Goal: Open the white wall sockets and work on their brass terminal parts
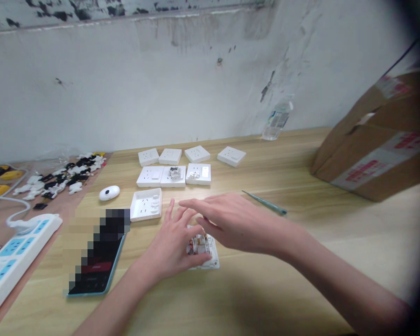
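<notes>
My left hand (175, 242) rests on a white wall socket module (203, 252) lying back-up on the wooden table (252, 289), its inner contacts showing; the fingers curl round its left edge. My right hand (227, 217) hovers just above the same module, fingers stretched out and together, pointing left, with nothing in it. Beyond the hands lie several white socket plates (175, 169) in two rows, and an upturned socket frame (146, 204).
A phone (98, 261) lies left of my hands, a white power strip (14, 252) further left. A screwdriver (266, 203) lies to the right, a cardboard box (381, 144) at far right, a water bottle (277, 119) by the wall, small black and white parts (63, 177) at the left.
</notes>
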Demonstrator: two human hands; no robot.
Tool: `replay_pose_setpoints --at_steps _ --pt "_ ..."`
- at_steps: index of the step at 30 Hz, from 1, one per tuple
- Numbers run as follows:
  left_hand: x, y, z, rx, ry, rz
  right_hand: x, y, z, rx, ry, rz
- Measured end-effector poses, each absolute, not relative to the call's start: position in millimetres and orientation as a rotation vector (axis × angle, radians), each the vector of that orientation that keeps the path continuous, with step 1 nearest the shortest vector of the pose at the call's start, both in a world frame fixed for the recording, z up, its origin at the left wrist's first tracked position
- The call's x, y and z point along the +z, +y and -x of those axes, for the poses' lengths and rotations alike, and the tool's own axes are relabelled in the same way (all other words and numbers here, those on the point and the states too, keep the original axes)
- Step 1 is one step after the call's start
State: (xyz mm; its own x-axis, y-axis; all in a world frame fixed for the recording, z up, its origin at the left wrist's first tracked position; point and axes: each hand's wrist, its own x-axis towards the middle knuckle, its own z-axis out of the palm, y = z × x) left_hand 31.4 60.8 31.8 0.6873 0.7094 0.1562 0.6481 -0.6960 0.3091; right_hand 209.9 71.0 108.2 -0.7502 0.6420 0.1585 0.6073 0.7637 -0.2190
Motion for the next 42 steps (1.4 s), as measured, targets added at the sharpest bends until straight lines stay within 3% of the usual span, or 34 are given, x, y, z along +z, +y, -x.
replay_pose_setpoints --at_steps 9,12,17,32,36,42 --pt "29 62 -29 0.441 1.053 -2.697 94 80 -243 0.262 -2.486 1.107" --pt "27 63 -29 0.431 1.047 -2.707 64 89 -263 -0.022 -2.196 1.331" --pt "27 63 -29 0.44 1.044 -2.693 18 96 -277 -0.248 -2.541 1.276" --pt "24 65 -28 0.483 1.048 -2.72 11 114 -230 -0.287 -2.619 1.039" --pt "23 67 -26 0.478 1.064 -2.691 10 116 -232 -0.144 -2.55 0.984" --pt "25 68 -21 0.442 1.063 -2.693 22 94 -237 0.463 -2.161 1.046"
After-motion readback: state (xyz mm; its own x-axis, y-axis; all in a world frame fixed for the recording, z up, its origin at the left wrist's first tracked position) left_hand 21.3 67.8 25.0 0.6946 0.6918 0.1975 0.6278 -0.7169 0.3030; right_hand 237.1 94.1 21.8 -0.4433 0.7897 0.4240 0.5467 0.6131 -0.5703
